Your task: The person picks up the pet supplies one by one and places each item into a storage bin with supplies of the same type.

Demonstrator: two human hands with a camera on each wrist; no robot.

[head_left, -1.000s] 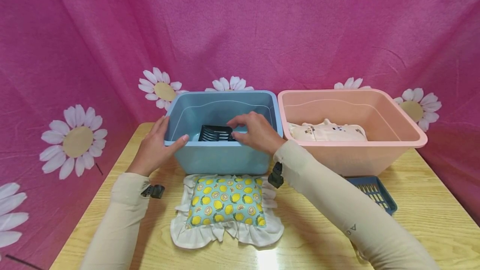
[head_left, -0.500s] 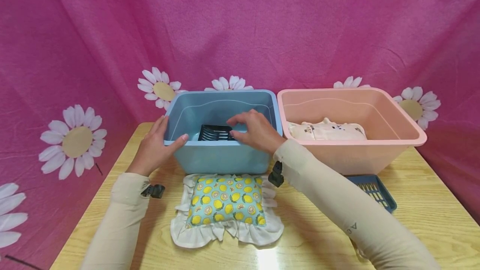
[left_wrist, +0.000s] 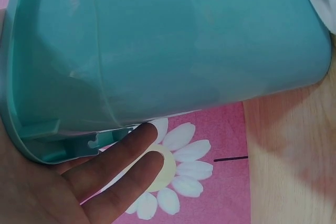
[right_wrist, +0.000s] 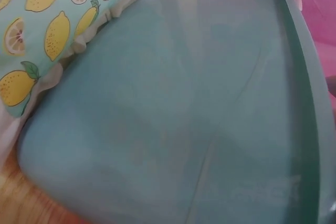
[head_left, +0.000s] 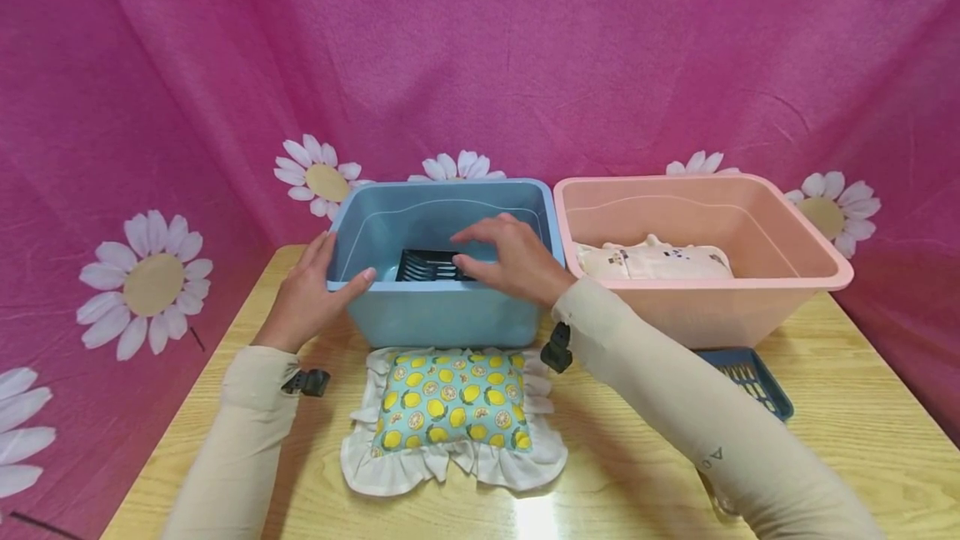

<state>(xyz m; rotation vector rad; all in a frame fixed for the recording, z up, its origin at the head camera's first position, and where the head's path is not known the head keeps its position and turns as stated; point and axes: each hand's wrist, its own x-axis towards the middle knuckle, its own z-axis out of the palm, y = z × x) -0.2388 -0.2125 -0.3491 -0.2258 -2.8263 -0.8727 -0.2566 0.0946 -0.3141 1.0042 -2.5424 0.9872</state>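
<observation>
In the head view my left hand (head_left: pixel 315 294) rests on the front left corner of a blue plastic bin (head_left: pixel 442 315), thumb over the front rim. The left wrist view shows straight fingers (left_wrist: pixel 126 190) below the rim, outside the bin. My right hand (head_left: pixel 513 261) reaches over the bin's front rim, thumb and index finger parted with nothing pinched between them. Beside those fingertips, a black slotted plastic piece (head_left: pixel 427 265) lies inside the bin, partly hidden by the rim and hand. In the right wrist view the bin's front wall (right_wrist: pixel 168 93) fills the frame.
A frilled lemon-print cushion (head_left: pixel 450 402) lies before the blue bin. To its right stands a pink bin (head_left: pixel 712 307) holding a cream patterned cloth item (head_left: pixel 660 262). A dark blue slotted tray (head_left: pixel 757 386) and a clear object (head_left: pixel 723 502) sit partly behind the right sleeve.
My right thumb and index finger have spread apart and drawn slightly away from the black slotted piece, which stays put. My left hand keeps its place at the bin's corner.
</observation>
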